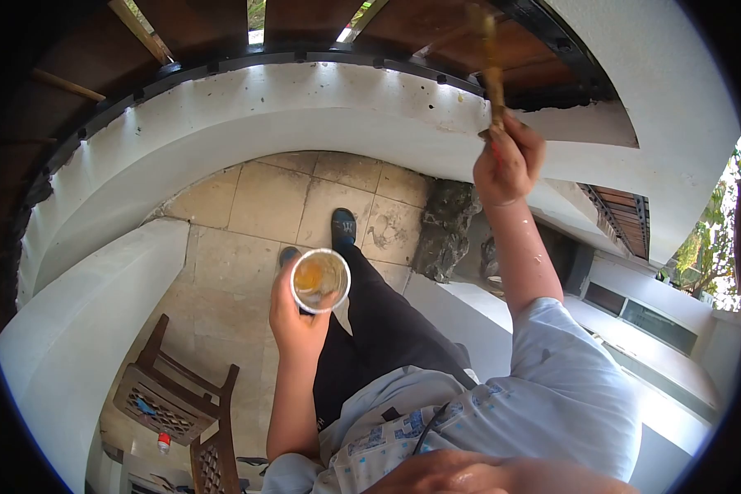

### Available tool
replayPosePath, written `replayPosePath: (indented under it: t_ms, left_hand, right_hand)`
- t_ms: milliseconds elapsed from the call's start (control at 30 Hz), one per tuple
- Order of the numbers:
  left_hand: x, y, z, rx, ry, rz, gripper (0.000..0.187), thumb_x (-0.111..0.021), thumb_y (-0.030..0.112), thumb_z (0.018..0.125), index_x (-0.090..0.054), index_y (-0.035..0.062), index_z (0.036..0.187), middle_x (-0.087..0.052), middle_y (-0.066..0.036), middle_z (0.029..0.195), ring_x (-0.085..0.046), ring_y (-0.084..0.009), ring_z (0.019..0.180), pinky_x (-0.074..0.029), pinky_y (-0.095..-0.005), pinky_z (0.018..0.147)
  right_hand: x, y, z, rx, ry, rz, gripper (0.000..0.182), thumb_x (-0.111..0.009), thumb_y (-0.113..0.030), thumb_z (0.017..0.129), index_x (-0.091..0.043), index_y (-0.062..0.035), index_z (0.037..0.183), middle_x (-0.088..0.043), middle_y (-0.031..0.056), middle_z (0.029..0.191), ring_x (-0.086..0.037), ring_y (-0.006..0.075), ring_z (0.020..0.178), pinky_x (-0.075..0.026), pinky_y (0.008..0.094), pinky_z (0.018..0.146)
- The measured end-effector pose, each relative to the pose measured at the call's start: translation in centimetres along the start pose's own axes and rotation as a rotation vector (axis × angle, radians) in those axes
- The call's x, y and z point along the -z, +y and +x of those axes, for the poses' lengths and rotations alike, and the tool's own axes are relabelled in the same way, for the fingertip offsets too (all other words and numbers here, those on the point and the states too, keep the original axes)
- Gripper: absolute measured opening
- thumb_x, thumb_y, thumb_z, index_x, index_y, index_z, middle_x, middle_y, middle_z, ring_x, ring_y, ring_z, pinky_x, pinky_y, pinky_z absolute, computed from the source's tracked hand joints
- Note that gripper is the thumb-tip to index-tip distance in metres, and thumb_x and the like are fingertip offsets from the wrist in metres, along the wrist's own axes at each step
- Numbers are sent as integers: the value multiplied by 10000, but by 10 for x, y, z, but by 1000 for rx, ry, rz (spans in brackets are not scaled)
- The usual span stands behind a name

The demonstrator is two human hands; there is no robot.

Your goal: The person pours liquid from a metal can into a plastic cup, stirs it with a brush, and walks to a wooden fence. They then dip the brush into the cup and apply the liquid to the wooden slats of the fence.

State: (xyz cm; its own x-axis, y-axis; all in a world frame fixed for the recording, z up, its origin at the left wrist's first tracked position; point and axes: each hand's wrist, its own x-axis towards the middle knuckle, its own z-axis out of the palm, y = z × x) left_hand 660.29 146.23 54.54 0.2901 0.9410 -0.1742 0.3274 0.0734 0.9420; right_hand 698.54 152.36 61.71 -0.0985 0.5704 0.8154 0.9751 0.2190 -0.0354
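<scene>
My left hand (292,317) is wrapped round a clear cup (321,281) with a white rim, which holds a little amber liquid. My right hand (509,160) is raised at the upper right, its fingers closed round the handle of a paintbrush (492,74). The brush points up, and its far end lies against the brown wooden slats (453,45); whether it touches them cannot be made out. A dark metal strip runs along the lower edge of the slats, above the white wall.
A curved white ledge (305,123) spans the front. Below lies a tiled floor (263,198), with a dark covered bundle (449,230) near the wall. A wooden chair (169,399) stands at lower left, near a small red-and-white container (164,443).
</scene>
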Motion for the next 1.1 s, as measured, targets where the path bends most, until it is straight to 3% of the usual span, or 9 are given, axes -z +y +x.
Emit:
replayPosePath:
  t_ms: [67,200,300,533,633,700,833,900,1100]
  left_hand:
    - [10,5,-17,53,-48,-4,733,-921,94,792,-588,29,1442,-670,-191,1381,-669,-374,1285,-535,-454,1088]
    - [22,5,-43,112,-120,59,730,-922,35,774,-591,13,1425,-688,-172,1348,-679,-326,1273,-534,-431,1090]
    - [25,2,-55,132,-139,25,760,-934,130,774,-588,51,1447,-675,-193,1410,-660,-385,1312,-528,-458,1099]
    - [36,5,-58,108,-158,41,742,-928,161,791,-588,42,1440,-675,-205,1416,-661,-406,1304,-528,-472,1097]
    - [44,5,-56,51,-149,78,745,-918,63,778,-589,45,1446,-679,-189,1370,-679,-364,1275,-535,-442,1083]
    - [48,3,-56,65,-134,75,745,-916,63,773,-592,54,1445,-679,-181,1373,-674,-368,1280,-531,-447,1085]
    - [55,1,-57,88,-139,91,749,-918,67,767,-595,59,1443,-680,-177,1376,-672,-368,1283,-529,-453,1088]
    - [57,-2,-58,80,-138,99,748,-917,79,767,-597,61,1443,-681,-176,1377,-671,-375,1282,-529,-458,1088]
    - [61,-6,-60,87,-173,142,736,-909,105,780,-594,56,1443,-683,-191,1381,-666,-393,1287,-530,-464,1086]
  right_hand:
    - [-9,-4,-9,-65,-82,-27,327,-806,107,815,-802,-62,1095,-739,167,1129,-753,255,919,-630,318,768]
    - [-20,-12,-9,-48,-187,25,353,-796,117,818,-803,-81,1110,-739,150,1152,-756,228,835,-634,335,708]
    - [-26,-19,-8,-101,-204,86,342,-795,100,837,-790,-82,1127,-741,127,1160,-765,229,858,-640,337,714]
    - [-20,-34,9,-195,-402,156,325,-777,90,873,-754,-75,1152,-744,110,1162,-768,259,936,-648,341,777]
    - [-9,-32,34,-97,-323,96,331,-758,109,880,-749,-69,1158,-747,122,1152,-763,272,974,-645,343,779]
    - [1,-25,47,-44,-229,14,356,-655,186,895,-727,8,1196,-718,190,1234,-750,267,1029,-682,319,787]
    - [19,-30,60,-61,-108,-54,343,-703,173,880,-741,-17,1163,-733,178,1180,-754,275,974,-648,322,755]
    - [20,-27,50,-38,52,34,331,-693,177,900,-745,-7,1170,-703,215,1240,-747,252,966,-656,328,767]
    - [-5,-34,16,27,24,-9,287,-710,155,915,-770,-16,1139,-697,210,1248,-745,248,959,-655,324,776]
